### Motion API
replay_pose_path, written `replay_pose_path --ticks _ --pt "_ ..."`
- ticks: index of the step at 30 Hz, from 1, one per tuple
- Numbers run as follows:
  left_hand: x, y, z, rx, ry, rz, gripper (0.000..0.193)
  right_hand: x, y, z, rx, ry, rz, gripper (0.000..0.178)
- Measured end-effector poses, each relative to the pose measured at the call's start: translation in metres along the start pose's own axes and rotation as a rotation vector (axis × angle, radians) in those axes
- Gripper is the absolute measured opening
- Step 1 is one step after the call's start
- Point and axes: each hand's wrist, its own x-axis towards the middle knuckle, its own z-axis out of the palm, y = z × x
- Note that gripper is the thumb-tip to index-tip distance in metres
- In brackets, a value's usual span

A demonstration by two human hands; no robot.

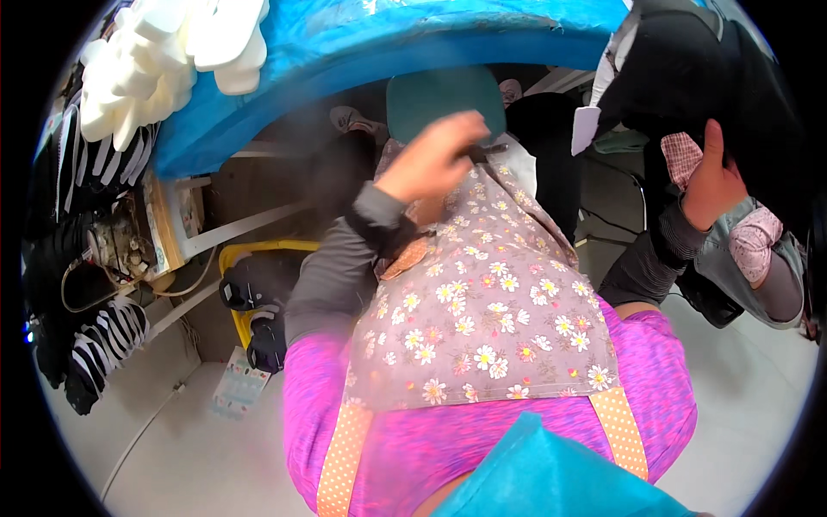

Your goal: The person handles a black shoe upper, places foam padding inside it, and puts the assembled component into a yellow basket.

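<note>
My left hand [438, 158] hangs over my lap, above the floral apron [500, 302]. Its fingers look loosely stretched, with no held thing visible, though motion softens them. Just past the fingertips, a small dark piece and a white piece [522, 169] lie at the apron's far edge. On the right, my right hand [715, 188] is against a large black cloth bundle [706, 73] with pale edges. Its thumb points up along the black material, and the other fingers are hidden; it appears to grip the bundle.
A blue-covered table [388, 43] spans the front, with white foot-shaped forms [146, 69] at its left. Striped black-and-white pieces [108, 336] hang at far left. A yellow crate [237, 314] holds black items beside me. A green stool [439, 99] stands ahead; another person's patterned sleeve [756, 244] shows at right.
</note>
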Motion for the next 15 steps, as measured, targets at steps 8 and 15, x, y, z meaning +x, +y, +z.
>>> replay_pose_path --ticks 8,15 --pt "0.021 -0.017 0.034 -0.093 0.048 -0.253 0.011 -0.018 0.024 -0.011 0.112 -0.060 -0.133 0.037" --pt "0.021 -0.025 0.030 -0.031 0.242 -0.370 0.011 -0.022 0.044 -0.020 0.004 -0.208 -0.104 0.036"
